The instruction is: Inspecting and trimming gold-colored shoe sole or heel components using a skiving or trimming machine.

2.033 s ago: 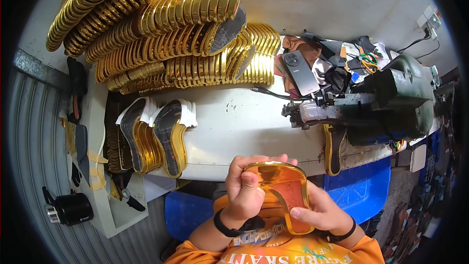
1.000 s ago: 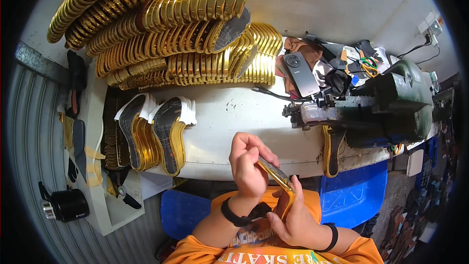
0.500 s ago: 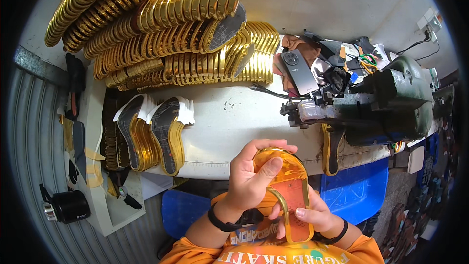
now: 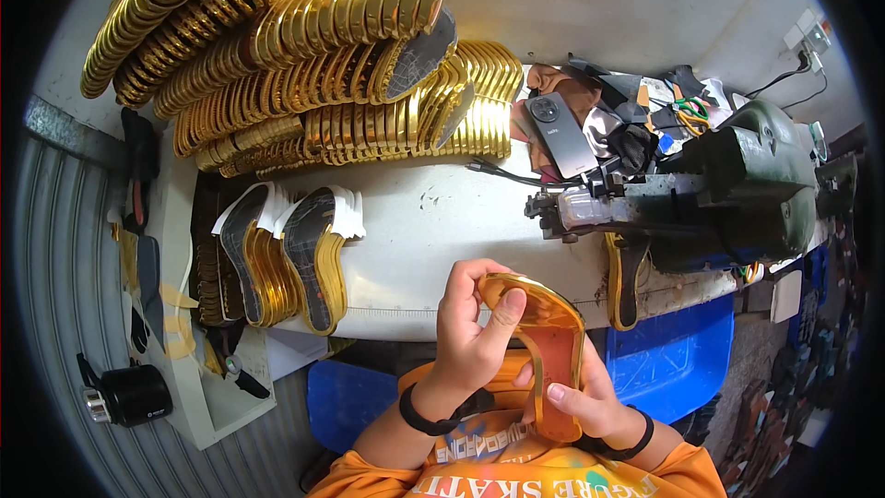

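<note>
Between both my hands, close to my body, is a gold-edged shoe sole (image 4: 559, 360) with a reddish inner face. My left hand (image 4: 475, 327) grips its wider upper end, the thumb pressed on the gold surface. Lower down, my right hand (image 4: 595, 398) holds the narrow end by its right edge, thumb on the inner face. The sole is tilted, and its back is hidden. Two bundles of dark-faced, gold-edged soles with white sheets (image 4: 320, 249) stand at the left of the table (image 4: 433, 221). Another dark-faced sole (image 4: 627, 286) hangs at the table's front edge.
Tall stacks of gold soles (image 4: 359, 0) fill the back left. A dark green sewing machine (image 4: 728, 189) takes up the right side. Behind it lie a phone (image 4: 560, 134), fabric scraps and scissors (image 4: 691, 115). Blue bins (image 4: 668, 355) sit below; a black flask (image 4: 134, 395) is far left.
The sole has tipped in my hands, so its inner face is seen more steeply and its upper end looks narrower. Both hands keep their grip.
</note>
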Motion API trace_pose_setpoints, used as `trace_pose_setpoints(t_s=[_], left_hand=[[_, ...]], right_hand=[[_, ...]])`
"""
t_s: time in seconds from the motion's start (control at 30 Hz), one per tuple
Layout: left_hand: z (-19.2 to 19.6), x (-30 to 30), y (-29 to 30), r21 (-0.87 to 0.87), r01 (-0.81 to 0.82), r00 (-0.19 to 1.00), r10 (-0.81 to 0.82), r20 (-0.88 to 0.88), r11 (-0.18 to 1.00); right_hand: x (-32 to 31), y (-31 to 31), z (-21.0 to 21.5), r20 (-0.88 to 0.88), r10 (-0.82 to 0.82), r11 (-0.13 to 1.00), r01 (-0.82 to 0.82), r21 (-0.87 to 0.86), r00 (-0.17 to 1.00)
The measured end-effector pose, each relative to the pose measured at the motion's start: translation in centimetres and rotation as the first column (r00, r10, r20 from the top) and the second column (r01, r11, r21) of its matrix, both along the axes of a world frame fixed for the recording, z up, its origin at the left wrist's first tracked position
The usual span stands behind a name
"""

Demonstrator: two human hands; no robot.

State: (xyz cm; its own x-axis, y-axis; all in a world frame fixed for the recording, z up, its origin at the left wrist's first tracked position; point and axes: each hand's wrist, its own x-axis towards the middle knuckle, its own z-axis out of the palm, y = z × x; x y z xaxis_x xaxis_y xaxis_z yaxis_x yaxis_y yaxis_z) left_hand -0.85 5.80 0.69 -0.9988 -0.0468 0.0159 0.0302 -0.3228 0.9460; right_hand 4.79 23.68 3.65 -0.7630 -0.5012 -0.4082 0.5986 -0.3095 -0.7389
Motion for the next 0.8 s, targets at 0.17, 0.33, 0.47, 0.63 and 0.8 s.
trace_pose_setpoints(t_s=[0.17,0.33,0.47,0.63,0.8], left_hand=[[0.1,0.7,-0.4,-0.008,0.027,0.999,-0.027,0.026,1.0],[0.7,1.0,-0.8,-0.049,0.017,1.0,-0.018,-0.011,0.999],[0.9,1.2,-1.2,-0.034,0.043,0.997,-0.044,-0.056,0.999],[1.1,0.7,-1.2,0.141,0.177,0.982,-0.166,-0.091,0.974],[-1.3,0.2,-1.4,0.085,0.226,0.973,-0.229,0.02,0.97]], right_hand=[[0.0,0.5,-0.6,0.009,0.028,0.998,-0.027,-0.057,1.0],[-0.3,0.4,-0.4,0.056,0.076,0.981,-0.065,-0.182,0.996],[-0.3,0.1,-0.1,0.053,0.058,0.985,-0.049,-0.165,0.997],[-0.5,1.3,-0.8,0.188,0.129,0.893,-0.031,-0.449,0.974],[-0.9,1.6,-1.6,0.245,0.041,0.912,0.064,-0.406,0.969]])
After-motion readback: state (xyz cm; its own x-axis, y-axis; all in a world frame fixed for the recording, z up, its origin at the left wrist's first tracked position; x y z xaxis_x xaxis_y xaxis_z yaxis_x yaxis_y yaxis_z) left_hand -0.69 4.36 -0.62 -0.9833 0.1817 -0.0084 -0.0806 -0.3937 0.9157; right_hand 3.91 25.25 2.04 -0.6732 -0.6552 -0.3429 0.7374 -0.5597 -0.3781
